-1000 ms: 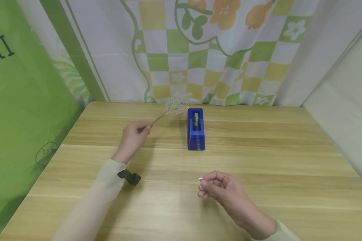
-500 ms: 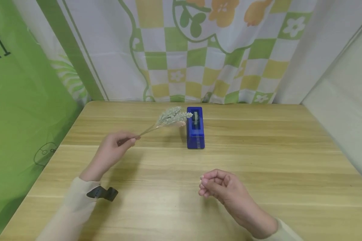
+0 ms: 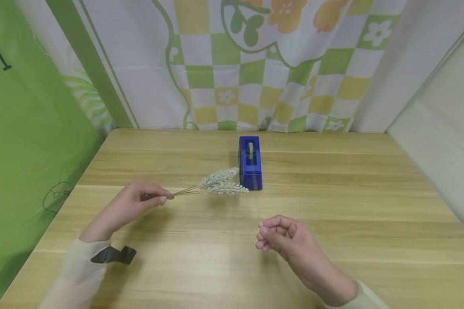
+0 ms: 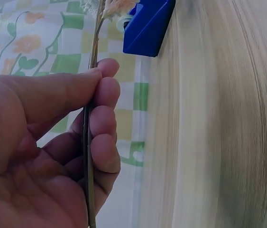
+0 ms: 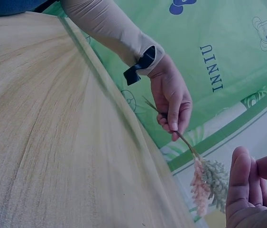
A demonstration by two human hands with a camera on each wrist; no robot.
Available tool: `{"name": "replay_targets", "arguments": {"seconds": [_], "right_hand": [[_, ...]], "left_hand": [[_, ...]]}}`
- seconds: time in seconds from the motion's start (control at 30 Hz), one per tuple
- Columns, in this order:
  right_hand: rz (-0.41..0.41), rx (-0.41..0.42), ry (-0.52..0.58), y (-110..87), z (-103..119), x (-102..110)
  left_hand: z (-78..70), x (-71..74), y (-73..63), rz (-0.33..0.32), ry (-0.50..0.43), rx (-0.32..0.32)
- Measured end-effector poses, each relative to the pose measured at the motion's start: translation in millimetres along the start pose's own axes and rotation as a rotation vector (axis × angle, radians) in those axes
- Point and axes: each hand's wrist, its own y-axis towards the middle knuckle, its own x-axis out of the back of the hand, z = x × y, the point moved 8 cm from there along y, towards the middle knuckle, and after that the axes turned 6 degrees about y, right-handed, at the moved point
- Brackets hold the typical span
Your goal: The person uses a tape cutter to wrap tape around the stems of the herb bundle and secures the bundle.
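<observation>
A bunch of dried-look flower stems [image 3: 220,184], with pale green heads in the head view, lies level over the table in my left hand [image 3: 129,208]. The thumb pinches the stems [image 4: 95,50] against the fingers, seen close in the left wrist view. A pink head [image 5: 199,187] hangs beside the green one in the right wrist view. Just beyond the flower tips stands a blue tape dispenser [image 3: 250,167] with a roll of clear tape. My right hand [image 3: 295,249] pinches a tiny, shiny clear piece [image 3: 260,226], apparently tape, between thumb and forefinger; most of it is hidden.
Both hands are above a light wood table [image 3: 355,193]. A checked, flowered curtain [image 3: 251,77] hangs along its far edge, and a green printed cloth [image 3: 31,150] hangs at the left. A dark wrist strap with a camera [image 3: 114,255] sits on the left sleeve.
My left hand has drawn the flower stems back toward me and left, turning them from slanting upward to nearly level. The right hand has stayed almost still. The dispenser has not moved.
</observation>
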Motion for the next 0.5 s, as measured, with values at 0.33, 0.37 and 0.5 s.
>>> {"name": "replay_targets", "arguments": {"seconds": [0.33,0.37,0.5], "right_hand": [[-0.006,0.018,0.014,-0.5,5,-4],[-0.005,0.020,0.017,-0.4,5,-4],[0.000,0.023,0.031,-0.4,6,-4]], "left_hand": [[-3.5,-16.8,3.1,0.065,0.031,-0.033],[-4.4,-19.5,3.9,0.068,0.031,-0.036],[-9.3,-32.3,8.1,0.083,0.027,-0.049]]}}
